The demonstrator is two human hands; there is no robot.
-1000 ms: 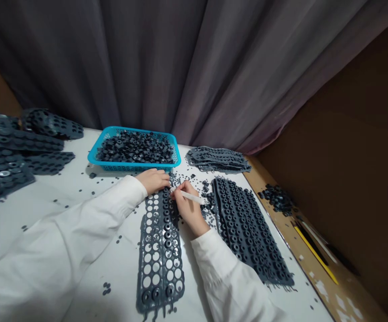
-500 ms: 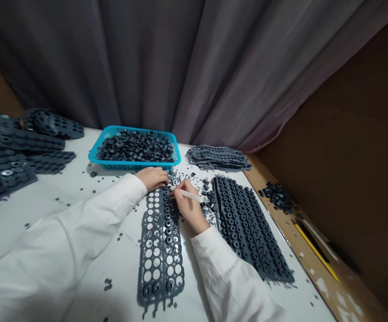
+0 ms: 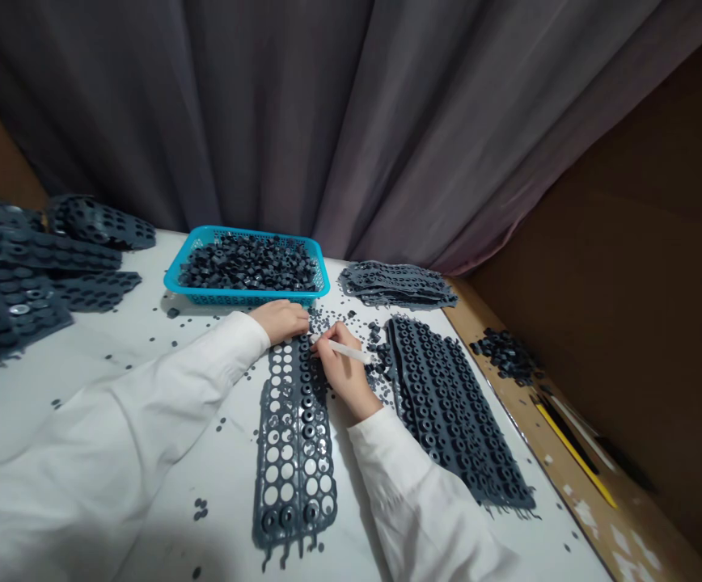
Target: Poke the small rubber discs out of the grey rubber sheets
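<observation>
A long dark grey rubber sheet (image 3: pixel 294 461) with rows of round holes and raised rings lies lengthwise on the white table. My left hand (image 3: pixel 282 321) is closed at its far end, fingers curled down onto the sheet's edge; the fingertips are partly hidden. Just right of it, my right hand (image 3: pixel 346 376) grips a slim white pen-like stick (image 3: pixel 351 352), held like a pencil. The stick's tip is by the far rings of the sheet, near my left fingers. Many holes in the near part show white table through them; a few rings remain at the near end.
Behind my hands stands a blue basket (image 3: pixel 176 284) full of small dark pieces. Stacked sheets (image 3: pixel 457 412) lie right, a flatter stack (image 3: pixel 396 284) behind them. More sheets (image 3: pixel 20 283) pile up left. Small dark discs litter the table. A yellow stick (image 3: pixel 575 453) lies on the right-hand board.
The whole view has shifted slightly. Both hands stay at the far end of the sheet, and the white stick keeps nearly the same place and slant.
</observation>
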